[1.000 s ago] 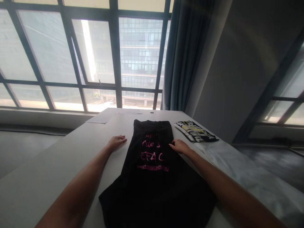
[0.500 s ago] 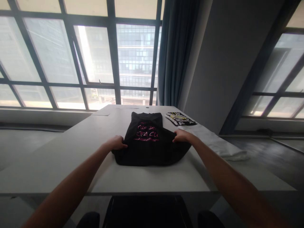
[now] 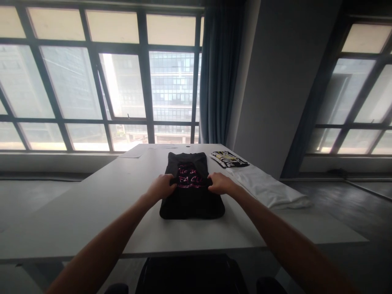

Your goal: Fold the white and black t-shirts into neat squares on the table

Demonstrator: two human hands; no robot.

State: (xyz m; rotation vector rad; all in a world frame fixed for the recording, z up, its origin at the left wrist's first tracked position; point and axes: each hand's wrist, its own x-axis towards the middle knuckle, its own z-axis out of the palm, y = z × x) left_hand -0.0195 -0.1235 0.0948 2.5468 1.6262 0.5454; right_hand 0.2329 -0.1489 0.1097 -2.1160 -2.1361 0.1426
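A black T-shirt [image 3: 192, 204] with pink lettering lies on the white table in front of me, its sides turned inward over part of the print. My left hand [image 3: 163, 186] grips the cloth at its left side, fingers closed. On the opposite side my right hand [image 3: 219, 183] pinches the right edge of the same shirt. Between the two hands the lettering shows only in part. The fingertips of both hands are partly hidden by the black fabric.
To the right on the table [image 3: 141, 232] lies white cloth [image 3: 269, 190], with a folded black, white and yellow patterned garment [image 3: 229, 159] beyond it. Paper sheets [image 3: 131, 154] rest at the far left. A dark chair [image 3: 191, 273] stands at the near edge, below the tabletop.
Both hands have moved inward, bringing the shirt's sides toward the middle, so the shirt is narrower. The view has tilted up slightly.
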